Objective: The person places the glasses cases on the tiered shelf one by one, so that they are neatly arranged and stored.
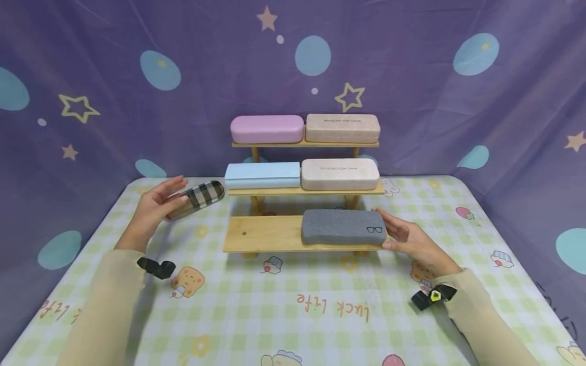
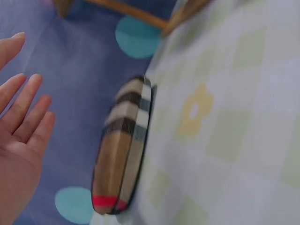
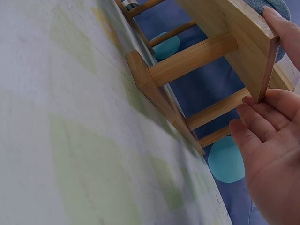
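On the cloth at left lies a plaid glasses case (image 1: 203, 197), brown with dark and white bands and a red end. My left hand (image 1: 157, 203) is beside it, fingers extended; the left wrist view shows a gap between the fingers (image 2: 33, 110) and the case (image 2: 124, 145). A grey fabric glasses case (image 1: 343, 226) with a small spectacles print sits on the right half of the bottom step of a wooden stand (image 1: 263, 233). My right hand (image 1: 407, 236) holds that step's right end between thumb and fingers, the thumb (image 3: 283, 30) close against the grey case.
On the middle step stand a light blue case (image 1: 262, 175) and a cream case (image 1: 340, 174). The top step bears a pink case (image 1: 267, 129) and a beige case (image 1: 343, 128). A purple curtain (image 1: 206, 117) hangs behind the checked tablecloth (image 1: 247, 315).
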The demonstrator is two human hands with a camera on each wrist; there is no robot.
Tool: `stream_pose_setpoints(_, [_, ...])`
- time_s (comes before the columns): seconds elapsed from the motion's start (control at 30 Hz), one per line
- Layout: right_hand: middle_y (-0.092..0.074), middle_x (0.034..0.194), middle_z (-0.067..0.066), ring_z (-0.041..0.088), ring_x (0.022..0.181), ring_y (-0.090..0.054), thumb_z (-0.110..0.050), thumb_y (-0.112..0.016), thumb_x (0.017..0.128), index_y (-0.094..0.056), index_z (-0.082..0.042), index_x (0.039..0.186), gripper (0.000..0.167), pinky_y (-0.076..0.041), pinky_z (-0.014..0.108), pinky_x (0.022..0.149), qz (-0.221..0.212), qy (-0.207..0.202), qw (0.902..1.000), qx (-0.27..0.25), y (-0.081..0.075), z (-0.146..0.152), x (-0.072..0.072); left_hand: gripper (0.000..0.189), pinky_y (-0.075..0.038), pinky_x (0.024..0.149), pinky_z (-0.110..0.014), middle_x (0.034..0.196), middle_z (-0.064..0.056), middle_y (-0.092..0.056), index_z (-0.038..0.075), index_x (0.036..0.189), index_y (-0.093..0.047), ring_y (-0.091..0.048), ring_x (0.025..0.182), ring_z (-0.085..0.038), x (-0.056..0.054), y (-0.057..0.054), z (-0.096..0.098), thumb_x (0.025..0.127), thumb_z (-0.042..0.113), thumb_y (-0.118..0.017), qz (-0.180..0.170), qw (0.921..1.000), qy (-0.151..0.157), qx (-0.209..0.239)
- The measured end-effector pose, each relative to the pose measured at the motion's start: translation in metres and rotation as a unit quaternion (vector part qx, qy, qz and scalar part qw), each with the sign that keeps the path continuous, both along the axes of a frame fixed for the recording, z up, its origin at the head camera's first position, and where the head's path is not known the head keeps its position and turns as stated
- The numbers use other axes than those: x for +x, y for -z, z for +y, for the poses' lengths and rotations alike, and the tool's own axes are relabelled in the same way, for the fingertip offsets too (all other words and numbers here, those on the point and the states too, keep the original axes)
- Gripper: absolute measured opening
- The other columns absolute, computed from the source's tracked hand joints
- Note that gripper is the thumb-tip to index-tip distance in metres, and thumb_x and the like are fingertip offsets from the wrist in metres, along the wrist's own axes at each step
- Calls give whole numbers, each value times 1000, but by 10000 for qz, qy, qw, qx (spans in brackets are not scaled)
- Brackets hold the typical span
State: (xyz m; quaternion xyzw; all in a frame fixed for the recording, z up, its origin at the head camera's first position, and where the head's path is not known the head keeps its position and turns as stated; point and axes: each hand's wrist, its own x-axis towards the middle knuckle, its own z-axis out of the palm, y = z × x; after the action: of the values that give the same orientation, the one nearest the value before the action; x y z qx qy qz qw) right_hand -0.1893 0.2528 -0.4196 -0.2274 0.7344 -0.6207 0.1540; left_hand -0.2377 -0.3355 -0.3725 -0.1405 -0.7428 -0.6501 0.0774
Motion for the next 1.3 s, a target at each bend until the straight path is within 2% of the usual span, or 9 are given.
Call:
stream_pose_setpoints(0.17, [-11, 158, 6, 30, 142, -11, -4, -57, 92, -17, -12, 152, 72, -30, 14, 102, 8, 6, 10000, -16, 0, 1, 0, 54, -45, 78, -8, 129, 11, -58, 10, 138, -49, -52, 110, 5, -10, 9, -9, 87, 8, -67, -316, 9967, -657, -345])
stream_pose_setpoints(0.3, [-11, 158, 7, 32, 142, -11, -3, -57, 92, -18, -10, 152, 72, -30, 13, 102, 39, -18, 10000, -54, 1, 0, -1, 54, -41, 85, -7, 128, 13, -58, 15, 137, -50, -50, 114, 2, -16, 15, -15, 87, 11, -69, -559, 9940, -877, -332])
stream_pose_setpoints(0.5, [-10, 158, 10, 29, 142, -13, -2, -57, 92, -17, -8, 151, 72, -31, 14, 102, 49, -69, 9999, -130, 2, 0, -2, 50, -37, 94, -10, 126, 9, -61, 11, 133, -54, -49, 118, -3, -24, 23, -19, 86, 11, -70, -444, 9889, -1341, -462])
stream_pose_setpoints(0.67, [-12, 158, 8, 28, 142, -14, -2, -58, 92, -19, -11, 152, 72, -31, 14, 103, 55, -21, 9999, -90, 2, 0, -2, 43, -41, 83, -6, 112, 13, -65, 10, 127, -59, -53, 103, 1, -23, 21, -16, 85, 10, -69, -651, 9818, -1749, -340])
stream_pose_setpoints(0.77, [-12, 158, 8, 33, 141, -12, -2, -58, 92, -19, -11, 151, 72, -31, 13, 102, 124, -21, 9999, -34, 3, 0, -3, 41, -39, 80, -4, 111, 13, -64, 12, 126, -60, -51, 103, -1, -22, 21, -16, 85, 11, -69, -932, 9798, -1756, -205])
stream_pose_setpoints(0.9, [-11, 158, 10, 35, 140, -11, -2, -58, 91, -20, -11, 151, 72, -31, 13, 102, 159, -33, 9999, -17, 3, 1, -3, 47, -33, 88, -7, 122, 10, -61, 16, 131, -56, -45, 117, -9, -26, 29, -23, 86, 19, -70, -1226, 9763, -1766, -268])
stream_pose_setpoints(0.97, [-11, 157, 11, 36, 140, -12, -1, -58, 91, -19, -10, 151, 72, -31, 13, 102, 180, -48, 9998, -25, 3, 1, -4, 51, -33, 91, -7, 127, 9, -58, 17, 134, -54, -46, 120, -6, -29, 34, -28, 85, 22, -71, -1287, 9758, -1749, -266])
stream_pose_setpoints(1.17, [-9, 157, 12, 31, 141, -12, -1, -57, 91, -18, -7, 151, 72, -30, 13, 102, 102, -92, 9998, -138, 2, 1, -3, 57, -41, 74, -9, 124, 9, -57, 14, 135, -52, -52, 102, 4, -33, 46, -37, 83, 22, -74, -1530, 9781, -1407, -96])
stream_pose_setpoints(1.3, [-9, 157, 12, 29, 141, -12, -1, -58, 91, -17, -6, 151, 73, -31, 14, 102, 71, -85, 9998, -150, 2, 1, -2, 65, -42, 68, -11, 125, 11, -53, 13, 141, -45, -50, 96, 7, -34, 48, -38, 83, 27, -73, -1748, 9749, -1285, -491])
